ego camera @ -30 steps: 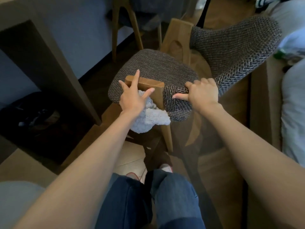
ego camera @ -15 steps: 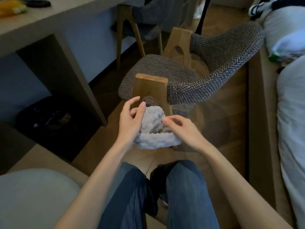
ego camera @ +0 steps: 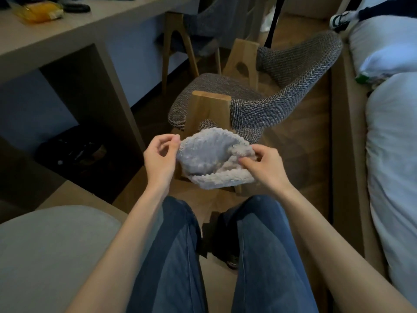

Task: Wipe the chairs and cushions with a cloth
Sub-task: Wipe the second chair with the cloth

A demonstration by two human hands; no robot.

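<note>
Crosswise — cloth [ego camera: 207, 159], long axis left-right

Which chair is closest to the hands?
The near chair, its wooden leg right behind the cloth; the far chair stands beyond it beside the desk.

Both hands [ego camera: 159, 158] [ego camera: 265, 164] pinch a cloth [ego camera: 213, 159] (fluffy, grey) before the chair [ego camera: 259, 109].

Single head view, looking forward-down, close.
</note>
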